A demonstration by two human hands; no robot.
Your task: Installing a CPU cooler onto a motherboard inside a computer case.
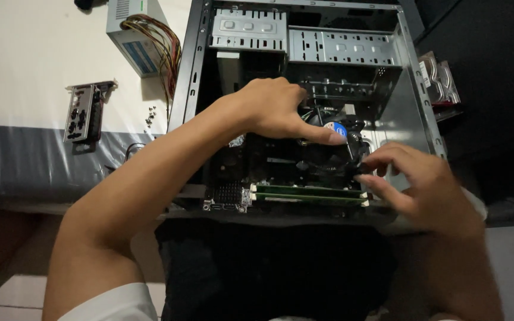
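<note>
reaching into: an open computer case [414, 89] lying on its side, seen from the head camera looking down
left hand: left hand [275, 110] stretches over the middle of the case, fingers partly curled, index finger extended and pressing on the top of the cooler fan [328, 151]; it grips nothing
right hand: right hand [414, 184] sits at the right edge of the fan, thumb and forefinger pinched narrow on a small black part at the fan's corner; what that part is i cannot tell
cooler fan: round, black, with a blue centre label, mounted on the motherboard [233, 193] near the middle of the case, between the two hands
memory sticks: two green memory sticks [307, 195] lie side by side along the near edge of the board, just below the fan
drive bays: metal drive cage [328, 44] at the far end of the case
outside the case: power supply [135, 35] with a coloured cable bundle on the white table [25, 65], a rear port plate [83, 112] nearer the table's edge, small screws [150, 114] between plate and case
</note>
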